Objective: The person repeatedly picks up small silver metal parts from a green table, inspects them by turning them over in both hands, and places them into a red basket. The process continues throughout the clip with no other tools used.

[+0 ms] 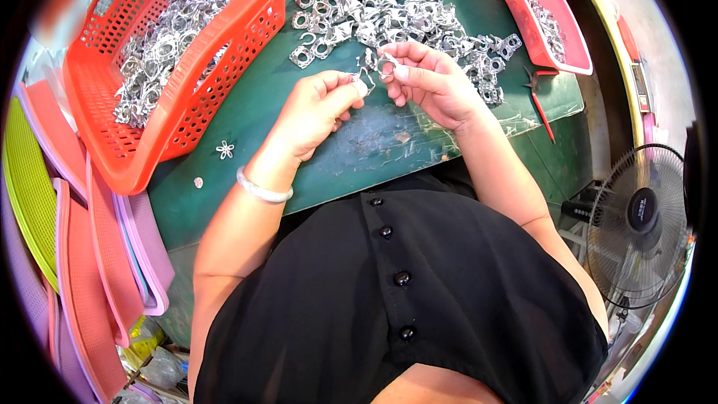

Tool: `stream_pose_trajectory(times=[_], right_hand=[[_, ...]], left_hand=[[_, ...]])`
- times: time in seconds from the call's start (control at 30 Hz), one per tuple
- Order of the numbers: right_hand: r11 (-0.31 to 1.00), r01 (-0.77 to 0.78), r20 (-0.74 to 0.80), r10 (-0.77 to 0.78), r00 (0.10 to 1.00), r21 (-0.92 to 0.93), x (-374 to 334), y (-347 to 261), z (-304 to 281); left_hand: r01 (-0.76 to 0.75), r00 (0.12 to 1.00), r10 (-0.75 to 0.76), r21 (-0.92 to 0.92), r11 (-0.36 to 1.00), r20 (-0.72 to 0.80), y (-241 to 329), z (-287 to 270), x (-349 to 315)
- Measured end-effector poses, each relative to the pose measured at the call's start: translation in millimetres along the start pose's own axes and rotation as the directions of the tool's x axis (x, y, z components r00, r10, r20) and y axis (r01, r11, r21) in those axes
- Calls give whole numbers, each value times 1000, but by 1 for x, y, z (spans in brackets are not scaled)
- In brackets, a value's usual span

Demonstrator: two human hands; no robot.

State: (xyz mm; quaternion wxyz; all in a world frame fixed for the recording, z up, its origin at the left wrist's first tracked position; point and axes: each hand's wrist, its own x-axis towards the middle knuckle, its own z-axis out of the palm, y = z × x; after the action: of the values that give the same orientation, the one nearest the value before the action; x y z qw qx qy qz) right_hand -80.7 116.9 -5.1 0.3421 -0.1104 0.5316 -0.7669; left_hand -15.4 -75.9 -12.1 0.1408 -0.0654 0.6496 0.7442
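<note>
My left hand (pixel 323 108) is closed, thumb against fingers, on a small thin silver metal piece (pixel 367 77). Close beside it, my right hand (pixel 434 78) pinches a small silver metal part with a round hole (pixel 385 67). The two pieces nearly meet between my fingertips; whether they are joined I cannot tell. Just beyond my hands, a heap of silver metal parts (pixel 381 7) with similar round holes spreads over the green table (pixel 329 164).
On the left stands a red perforated basket (pixel 176 146) with many metal parts. A pink tray (pixel 572 56) holds more at the far right, near red-handled pliers (pixel 540 108). A flower-shaped piece (pixel 225 150) lies left. Stacked plastic baskets (pixel 90 269) and a fan (pixel 639 217) flank me.
</note>
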Motion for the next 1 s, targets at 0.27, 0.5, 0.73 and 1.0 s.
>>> stream_pose_trajectory(times=[0.27,0.5,0.73,1.0], right_hand=[[992,99,16,-98,995,-82,-7,-5,-3],[939,194,72,-181,981,-285,-11,-6,4],[802,334,103,-327,939,-495,-10,-1,15],[616,434,166,-444,881,-658,-10,-1,27]], left_hand=[[-290,906,404,881,374,127,-2,4,-9],[-290,930,358,754,589,78,6,4,-9],[-308,945,326,291,906,-14,0,2,-4],[-118,993,118,-97,988,1,-1,3,-5]])
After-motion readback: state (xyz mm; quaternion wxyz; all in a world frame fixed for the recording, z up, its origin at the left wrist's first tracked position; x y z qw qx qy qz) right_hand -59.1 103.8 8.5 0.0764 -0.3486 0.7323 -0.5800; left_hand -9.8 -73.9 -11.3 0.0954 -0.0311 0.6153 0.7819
